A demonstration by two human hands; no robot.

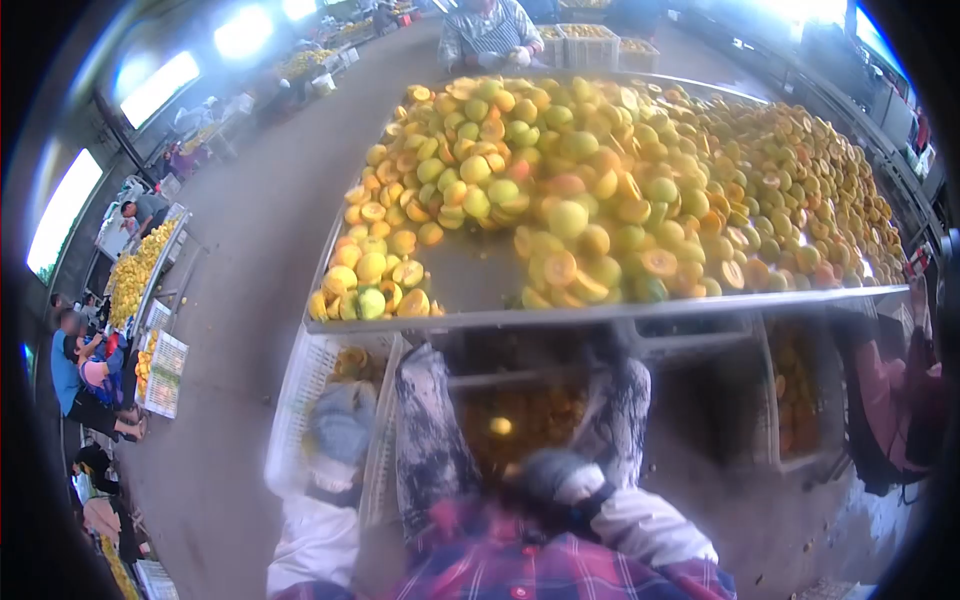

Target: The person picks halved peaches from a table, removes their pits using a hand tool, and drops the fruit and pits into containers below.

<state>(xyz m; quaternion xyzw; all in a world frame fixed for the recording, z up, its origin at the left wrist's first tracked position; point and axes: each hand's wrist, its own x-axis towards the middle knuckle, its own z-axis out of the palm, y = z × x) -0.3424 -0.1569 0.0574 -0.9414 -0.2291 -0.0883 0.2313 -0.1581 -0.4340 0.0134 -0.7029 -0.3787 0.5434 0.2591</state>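
Observation:
My left hand, in a grey glove, reaches down into a white plastic crate at my left. Some cut fruit shows in that crate just beyond the fingers, which blur and hide whether they grip anything. My right hand, also gloved and blurred, is over my lap, its fingers hidden. Between my knees a single yellow fruit appears above a darker container of fruit pieces. In front of me, a metal-edged table bears a big heap of yellow-green peaches, many halved.
Across the table stands another person in a patterned apron and gloves, with white crates behind. Under the table at right is another crate of fruit. A person's legs are at far right. More workers and a fruit table lie left.

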